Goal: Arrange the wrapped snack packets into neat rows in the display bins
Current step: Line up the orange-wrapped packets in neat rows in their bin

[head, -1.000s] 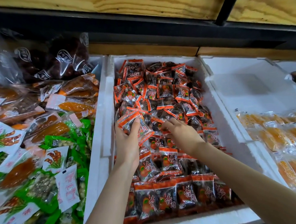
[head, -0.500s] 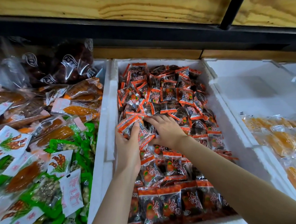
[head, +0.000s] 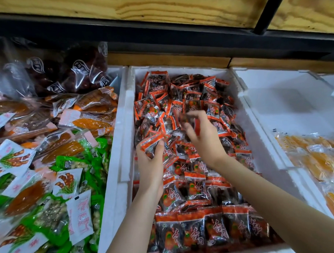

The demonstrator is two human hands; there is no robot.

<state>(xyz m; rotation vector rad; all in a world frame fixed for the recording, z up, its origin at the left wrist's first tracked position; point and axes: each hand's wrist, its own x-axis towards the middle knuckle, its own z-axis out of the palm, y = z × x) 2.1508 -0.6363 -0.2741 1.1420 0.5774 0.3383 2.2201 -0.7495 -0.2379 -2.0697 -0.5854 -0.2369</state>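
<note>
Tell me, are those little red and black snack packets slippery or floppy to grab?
Probably light: the left hand holds red-and-black packets with just fingers and thumb. Likely slippery: the shiny wrappers glint and the loose pile lies jumbled. Probably crinkly, not floppy: the front row looks plump and even.

- The left hand (head: 151,164) grips a red-edged packet (head: 150,144).
- The right hand (head: 204,141), just beside it, pinches a blurred packet (head: 187,118).
- Beyond both hands, loose packets (head: 189,95) are heaped in the white bin (head: 123,128); nearer than them stands a neat row (head: 196,235).
</note>
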